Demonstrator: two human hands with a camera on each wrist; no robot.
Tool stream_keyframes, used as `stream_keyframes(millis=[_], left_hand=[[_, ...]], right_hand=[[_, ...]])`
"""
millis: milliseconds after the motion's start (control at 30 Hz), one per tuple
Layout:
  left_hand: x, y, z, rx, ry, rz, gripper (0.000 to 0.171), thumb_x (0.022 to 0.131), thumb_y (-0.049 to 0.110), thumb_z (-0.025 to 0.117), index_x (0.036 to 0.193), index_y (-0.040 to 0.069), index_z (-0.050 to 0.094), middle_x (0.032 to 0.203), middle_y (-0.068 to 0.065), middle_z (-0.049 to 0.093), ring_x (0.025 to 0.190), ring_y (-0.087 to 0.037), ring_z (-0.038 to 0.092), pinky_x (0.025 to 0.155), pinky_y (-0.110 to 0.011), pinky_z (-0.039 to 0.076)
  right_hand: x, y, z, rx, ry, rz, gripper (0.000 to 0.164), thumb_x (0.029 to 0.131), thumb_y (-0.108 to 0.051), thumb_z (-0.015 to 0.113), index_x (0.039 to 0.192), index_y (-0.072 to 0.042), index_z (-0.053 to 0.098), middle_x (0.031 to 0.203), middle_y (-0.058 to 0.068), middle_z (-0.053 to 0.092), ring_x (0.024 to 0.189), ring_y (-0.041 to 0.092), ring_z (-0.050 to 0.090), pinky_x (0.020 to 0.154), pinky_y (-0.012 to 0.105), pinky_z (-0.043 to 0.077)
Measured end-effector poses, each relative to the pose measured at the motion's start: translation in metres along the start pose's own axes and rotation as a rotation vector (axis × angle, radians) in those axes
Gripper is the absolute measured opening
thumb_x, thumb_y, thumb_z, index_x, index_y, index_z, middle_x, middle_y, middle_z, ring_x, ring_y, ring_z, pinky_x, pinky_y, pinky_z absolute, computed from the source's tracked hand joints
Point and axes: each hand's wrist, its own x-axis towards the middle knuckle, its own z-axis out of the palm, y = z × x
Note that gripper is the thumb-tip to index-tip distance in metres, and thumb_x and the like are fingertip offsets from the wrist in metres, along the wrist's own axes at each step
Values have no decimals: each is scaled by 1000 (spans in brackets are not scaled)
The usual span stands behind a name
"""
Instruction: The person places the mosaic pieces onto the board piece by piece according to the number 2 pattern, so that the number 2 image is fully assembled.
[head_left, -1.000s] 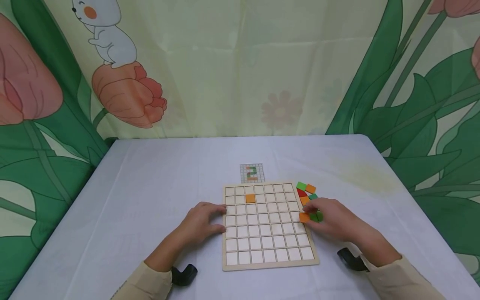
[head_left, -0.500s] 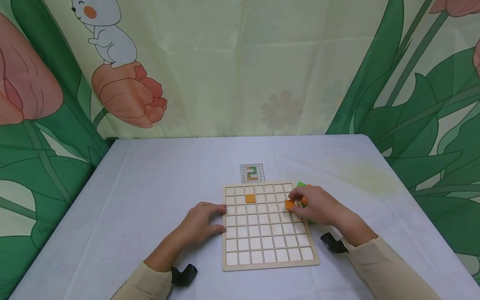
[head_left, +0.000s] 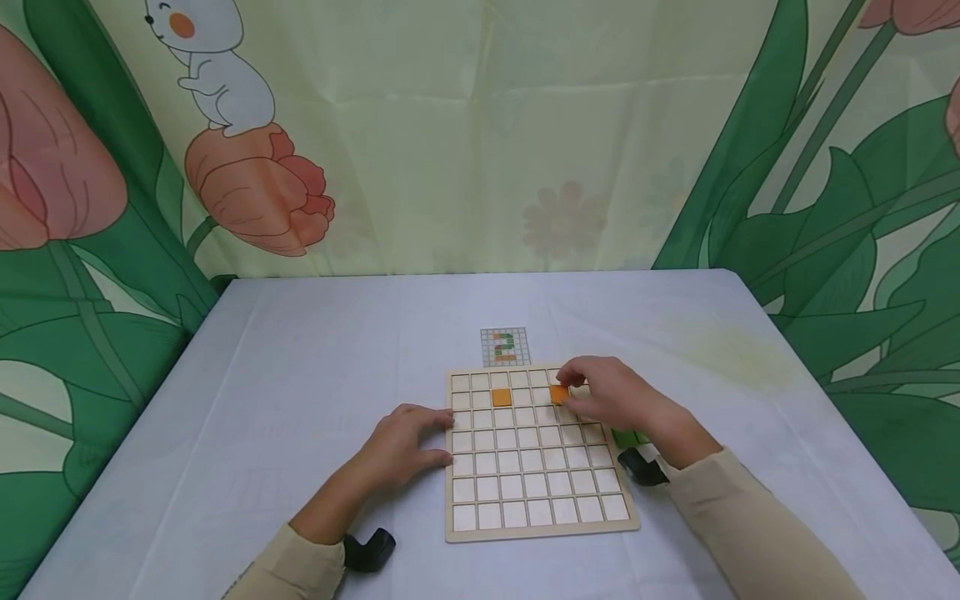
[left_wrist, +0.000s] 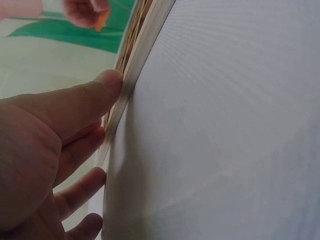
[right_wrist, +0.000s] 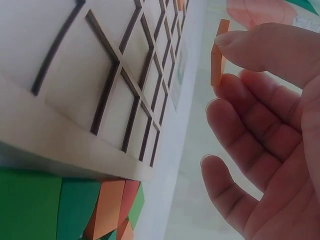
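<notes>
We've got our right hand [head_left: 611,392] pinching an orange square tile [head_left: 558,394] between thumb and index finger, with the other fingers loosely bent and not on the tile. The tile's at our fingertips, up above the far right part of the wooden grid board [head_left: 540,530]; the right wrist view shows it clear of the board's face, tilted nearly edge-on to us.

Left hand [head_left: 397,442] is pretty relaxed: thumb apart from the fingers, touching the board's left edge, not wrapped around anything. From that hand, a second orange tile [head_left: 501,397] is ahead and to the right, sitting in a cell in the second row from the far side. It's also left of the right hand's fingertips, with a couple of cells between.

Under our right forearm, just beside the board, we can see some green tiles [head_left: 628,438]. The right wrist view gives us more of that bunch: a teal tile [right_wrist: 79,205] and a red tile [right_wrist: 129,197], partly hidden.

Past both hands, near the board's far edge, lies a pattern card [head_left: 506,347] with a blocky 2, on the white tablecloth [head_left: 360,333].
</notes>
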Motion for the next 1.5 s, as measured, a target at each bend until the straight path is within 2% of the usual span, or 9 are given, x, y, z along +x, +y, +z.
stream_keyframes(millis=[267,500,967,1233,1500], left_hand=[[0,1,-1,2,-2,1,48,79,21,86,124,15,71,131,5,64,126,-25,50,103,-49,41],[0,0,0,1,-1,16,47,80,20,86,124,15,70,131,4,64,125,-26,50,103,-49,41],[0,-1,0,12,-7,19,49,81,21,86,127,15,69,134,7,63,127,-25,49,104,-50,40],[-1,-1,0,17,-9,19,50,81,22,85,128,15,69,135,6,62,128,-26,49,103,-50,41],[-1,-2,0,13,-9,28,49,81,21,85,127,15,69,135,6,62,127,-26,49,104,-49,41]], right_hand=[[13,-4,5,4,-16,-9,26,90,-18,74,111,-5,68,104,1,66,95,22,60,85,41,51],[22,-4,10,40,-39,-4,34,90,-20,75,117,-2,66,109,3,67,102,23,61,89,42,50],[36,-13,20,35,-63,-44,28,92,-18,72,115,-2,67,107,3,68,97,21,62,88,40,51],[41,-14,26,50,-95,-18,29,92,-21,73,115,-4,67,106,1,68,97,18,62,89,39,51],[42,-16,29,64,-118,19,26,92,-19,72,113,-6,68,100,-2,66,88,17,57,85,36,50]])
